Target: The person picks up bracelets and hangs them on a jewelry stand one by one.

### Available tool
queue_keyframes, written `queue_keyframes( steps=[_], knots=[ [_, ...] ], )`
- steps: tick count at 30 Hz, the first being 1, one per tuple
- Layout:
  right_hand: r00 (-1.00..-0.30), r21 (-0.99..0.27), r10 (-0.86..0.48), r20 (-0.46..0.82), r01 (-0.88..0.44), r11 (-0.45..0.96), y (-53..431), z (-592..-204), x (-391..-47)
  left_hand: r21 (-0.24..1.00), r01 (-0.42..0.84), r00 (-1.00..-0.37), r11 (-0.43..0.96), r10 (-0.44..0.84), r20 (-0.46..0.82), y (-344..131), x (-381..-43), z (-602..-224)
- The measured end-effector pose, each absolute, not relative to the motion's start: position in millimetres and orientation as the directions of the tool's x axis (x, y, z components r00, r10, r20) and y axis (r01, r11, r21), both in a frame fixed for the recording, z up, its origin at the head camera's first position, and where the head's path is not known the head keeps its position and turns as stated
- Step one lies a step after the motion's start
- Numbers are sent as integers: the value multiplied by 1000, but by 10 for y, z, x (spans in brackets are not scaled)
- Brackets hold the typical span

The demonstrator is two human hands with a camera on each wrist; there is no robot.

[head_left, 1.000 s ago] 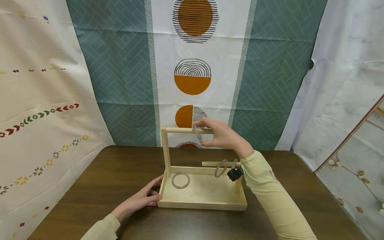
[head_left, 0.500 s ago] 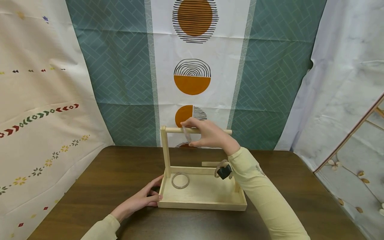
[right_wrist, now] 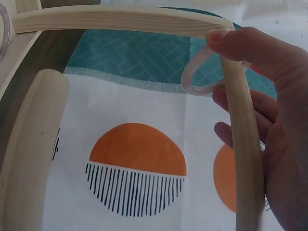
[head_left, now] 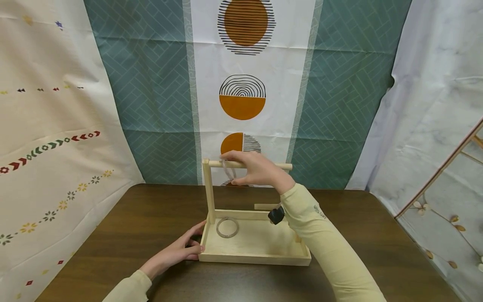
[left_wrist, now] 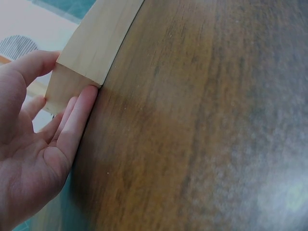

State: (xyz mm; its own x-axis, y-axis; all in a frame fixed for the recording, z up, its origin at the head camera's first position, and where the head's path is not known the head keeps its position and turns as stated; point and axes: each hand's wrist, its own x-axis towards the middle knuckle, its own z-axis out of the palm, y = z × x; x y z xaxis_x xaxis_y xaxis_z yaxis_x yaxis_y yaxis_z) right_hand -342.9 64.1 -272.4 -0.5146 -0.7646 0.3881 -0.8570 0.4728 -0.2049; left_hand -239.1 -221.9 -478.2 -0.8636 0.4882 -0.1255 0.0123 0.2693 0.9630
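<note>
Clear ring (head_left: 228, 170) is hanging threaded on the upper dowel (head_left: 264, 166), right hand (head_left: 256, 170) pinching it; left hand (head_left: 181, 251), fingers relaxed, is steadying the wooden tray (head_left: 256, 256).

Pale unfinished wood seen in the rack (head_left: 211, 188) and its tray (head_left: 256, 256), matt and smooth, clear glossy plastic in the ring (head_left: 227, 227), dark wood-grain desk (head_left: 151, 209) with slight sheen, printed cloth backdrop (head_left: 151, 84)

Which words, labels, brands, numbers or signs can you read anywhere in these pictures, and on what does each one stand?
No readable text in any view.
Small emblem on the right sleeve: too small and blurred to read.
Backdrop cloths: only patterns, circles and stripes, no letters.
Wooden stand, clear ring in its tray and ring pinched by the right hand: no markings.
</note>
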Motion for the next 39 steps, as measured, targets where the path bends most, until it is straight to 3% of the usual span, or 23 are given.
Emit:
queue_keyframes(
  steps=[39],
  knots=[
    [-560,-152,-759,333,-826,542,564,-2690,-3379,968,25,-864,250,492,-105,-2220,-2388,-4759]
  ],
)
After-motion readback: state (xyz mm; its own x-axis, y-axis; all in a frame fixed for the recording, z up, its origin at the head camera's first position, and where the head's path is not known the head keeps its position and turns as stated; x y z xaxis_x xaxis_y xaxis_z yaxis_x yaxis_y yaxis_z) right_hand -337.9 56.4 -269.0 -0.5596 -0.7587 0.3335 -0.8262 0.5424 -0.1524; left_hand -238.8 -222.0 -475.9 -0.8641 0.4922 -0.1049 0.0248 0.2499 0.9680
